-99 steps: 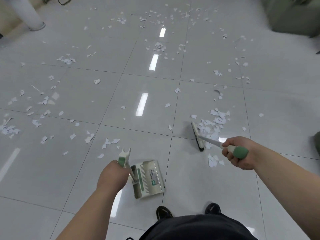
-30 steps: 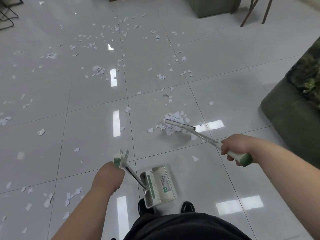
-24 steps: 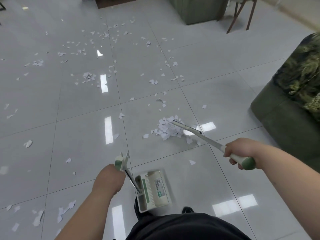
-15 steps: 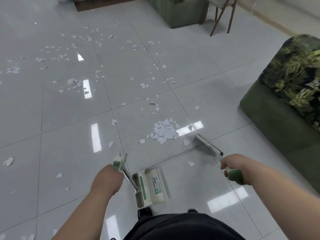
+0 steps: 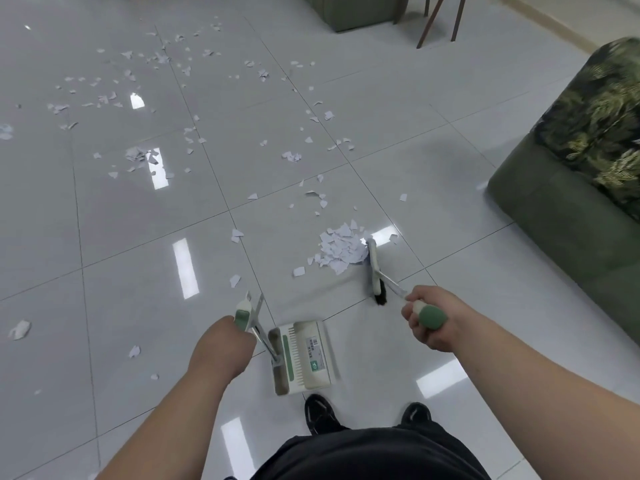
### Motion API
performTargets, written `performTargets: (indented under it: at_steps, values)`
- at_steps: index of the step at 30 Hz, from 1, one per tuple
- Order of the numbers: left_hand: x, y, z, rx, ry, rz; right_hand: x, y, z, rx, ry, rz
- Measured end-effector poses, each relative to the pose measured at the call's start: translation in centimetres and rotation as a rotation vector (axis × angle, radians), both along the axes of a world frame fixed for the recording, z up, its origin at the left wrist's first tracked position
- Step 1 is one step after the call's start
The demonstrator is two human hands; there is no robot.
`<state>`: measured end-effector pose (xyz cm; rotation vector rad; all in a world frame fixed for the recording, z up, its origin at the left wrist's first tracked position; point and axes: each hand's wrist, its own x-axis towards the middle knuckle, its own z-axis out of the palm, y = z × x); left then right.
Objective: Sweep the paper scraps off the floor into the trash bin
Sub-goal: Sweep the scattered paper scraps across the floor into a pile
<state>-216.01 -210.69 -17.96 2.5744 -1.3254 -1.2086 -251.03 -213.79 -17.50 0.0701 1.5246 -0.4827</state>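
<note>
White paper scraps lie scattered over the glossy grey tile floor, with one gathered pile of scraps (image 5: 341, 251) ahead of me. My right hand (image 5: 431, 320) grips the green-tipped handle of a small broom (image 5: 374, 270), whose white head with dark bristles rests on the floor against the pile's right side. My left hand (image 5: 221, 344) grips the upright handle of a white and green dustpan (image 5: 303, 356), which sits on the floor just in front of my black shoes. No trash bin is in view.
A dark green sofa (image 5: 568, 216) with a leaf-patterned cushion (image 5: 602, 126) stands close on the right. Another green piece of furniture (image 5: 353, 12) and brown chair legs (image 5: 438, 19) are at the far top. Loose scraps (image 5: 138, 155) spread across the left and far floor.
I have turned right and the sofa has come into view. The broom lifted off the pile, swung to its right side and now rests on the floor there. The dustpan stayed by my feet.
</note>
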Motion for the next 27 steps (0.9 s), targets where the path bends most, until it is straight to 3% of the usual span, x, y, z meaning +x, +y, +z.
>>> performTargets:
  at_steps: [6, 17, 22, 27]
  values:
    - [2.9, 0.3, 0.2, -0.01, 0.009, 0.006, 0.8, -0.8, 0.8, -0.08, -0.058, -0.127]
    - [5.2, 2.1, -0.8, -0.023, 0.005, 0.063, 2.2, -0.1, 0.6, -0.029, 0.183, 0.068]
    - [5.9, 2.8, -0.9, -0.022, 0.022, 0.16, 5.1, -1.1, -0.6, 0.038, 0.07, 0.087]
    - [5.5, 3.1, -0.7, -0.05, 0.044, 0.235, 6.5, -3.0, -0.5, -0.024, -0.128, 0.008]
